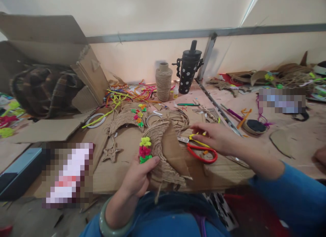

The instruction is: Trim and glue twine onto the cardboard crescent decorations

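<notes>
My left hand [136, 177] grips a crescent [159, 150] wound with brown twine, its bare cardboard side partly showing. Green, pink and yellow fuzzy flowers [145, 150] stand at its left edge, just above my thumb. My right hand [216, 137] hovers low over red-handled scissors [202, 157], its fingers slightly curled and apart. A yellow strip [198, 141] lies under those fingers; I cannot tell whether they touch it. Behind the held crescent lies another twine crescent [126, 120] with colourful flowers. A twine star [111, 152] rests to its left.
A twine spool [163, 84] and black flowered tumbler [188, 72] stand at the back beside tangled pipe cleaners [137, 91]. An open cardboard box [89, 74] is at left, near a dark blue box [20, 172]. A metal strip [219, 109] crosses the table. Another person's hand [319, 157] shows at right.
</notes>
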